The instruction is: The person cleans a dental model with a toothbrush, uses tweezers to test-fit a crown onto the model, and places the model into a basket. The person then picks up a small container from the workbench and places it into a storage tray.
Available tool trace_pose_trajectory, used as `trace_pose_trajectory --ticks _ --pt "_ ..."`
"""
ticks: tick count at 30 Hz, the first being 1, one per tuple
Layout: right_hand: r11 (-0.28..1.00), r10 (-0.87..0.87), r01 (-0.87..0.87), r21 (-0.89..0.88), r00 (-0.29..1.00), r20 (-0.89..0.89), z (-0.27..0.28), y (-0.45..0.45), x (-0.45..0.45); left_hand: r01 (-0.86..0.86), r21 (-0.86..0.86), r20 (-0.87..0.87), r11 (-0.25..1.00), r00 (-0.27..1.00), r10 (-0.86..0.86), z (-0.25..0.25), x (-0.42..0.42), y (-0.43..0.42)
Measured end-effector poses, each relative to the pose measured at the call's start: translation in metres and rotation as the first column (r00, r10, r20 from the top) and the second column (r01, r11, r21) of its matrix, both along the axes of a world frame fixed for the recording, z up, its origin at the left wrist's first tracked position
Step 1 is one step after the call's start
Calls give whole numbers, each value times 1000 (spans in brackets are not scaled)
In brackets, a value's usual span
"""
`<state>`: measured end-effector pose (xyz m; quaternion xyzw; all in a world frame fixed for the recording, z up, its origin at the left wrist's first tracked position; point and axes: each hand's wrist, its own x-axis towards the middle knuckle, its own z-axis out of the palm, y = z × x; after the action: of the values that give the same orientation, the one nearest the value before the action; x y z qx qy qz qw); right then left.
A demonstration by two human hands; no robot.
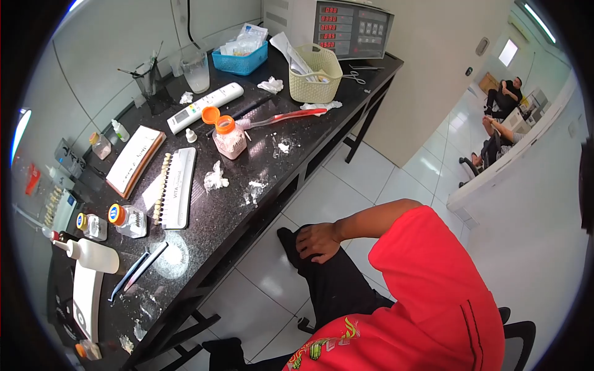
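Observation:
My right hand (pixel 318 242) rests palm down on my knee, on the black trousers (pixel 340 281), with its fingers loosely spread and holding nothing. The arm comes out of a red short sleeve (pixel 408 247). My left hand is out of view. On the dark speckled worktop (pixel 216 229) nearby lies a VITA shade guide (pixel 178 188) with a row of tooth-coloured tabs. Behind it stands a jar of pinkish powder (pixel 231 141), its orange cap (pixel 211 115) flipped up. Two slim tools, perhaps tweezers (pixel 139 269), lie closer to the desk's front edge.
A remote control (pixel 205 108), red-handled brush (pixel 289 116), blue basket (pixel 240 60), pale basket (pixel 315 74) and white squeeze bottle (pixel 94 255) occupy the desk. A device with red digits (pixel 352 29) stands at the back. Two people (pixel 504 99) sit beyond the doorway.

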<state>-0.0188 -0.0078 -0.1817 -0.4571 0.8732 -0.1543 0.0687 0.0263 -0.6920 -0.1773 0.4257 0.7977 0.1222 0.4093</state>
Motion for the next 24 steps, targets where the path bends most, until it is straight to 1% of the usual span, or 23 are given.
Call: trace_pose_trajectory --ticks 1,3,6,7,11,14,15,18,20,21,22,23,24 --pt "1000 4 -5 -12 1000 -17 -1 3 -4 -18 39 -15 999 1000 19 0 2 5" --pt "999 18 -20 -31 999 -46 -3 9 -12 -55 57 -44 997 997 58 3 11 16" --pt "998 27 -27 50 1000 -4 0 19 -24 -105 59 -122 993 986 112 0 27 26" --pt "998 32 -31 45 999 -15 0 21 -26 -123 52 -152 991 980 129 -3 32 27" --pt "999 49 -48 26 997 -60 -7 31 -43 -159 146 -255 976 948 192 -20 45 27" --pt "999 44 -43 15 995 -92 -12 36 -51 -204 124 -272 971 934 231 -10 48 38" --pt "999 39 -38 11 994 -102 -13 38 -52 -235 66 -263 970 933 244 -3 47 45" --pt "996 -48 55 71 995 -87 -3 41 -52 -147 176 -386 973 899 205 -9 42 53" --pt "990 -138 138 -4 985 -103 -10 43 -52 -238 46 -360 970 902 238 -6 44 63" --pt "982 -190 188 -34 977 -92 -12 43 -52 -283 -58 -351 957 904 246 -1 44 72" --pt "968 -246 241 -67 966 -80 -16 40 -49 -344 -98 -362 934 886 289 3 47 76" --pt "917 -389 383 -108 920 -39 -19 37 -42 -403 -134 -377 905 866 330 4 48 83" --pt "876 -469 459 -150 882 -39 -19 34 -38 -460 -164 -393 872 842 371 2 49 89"
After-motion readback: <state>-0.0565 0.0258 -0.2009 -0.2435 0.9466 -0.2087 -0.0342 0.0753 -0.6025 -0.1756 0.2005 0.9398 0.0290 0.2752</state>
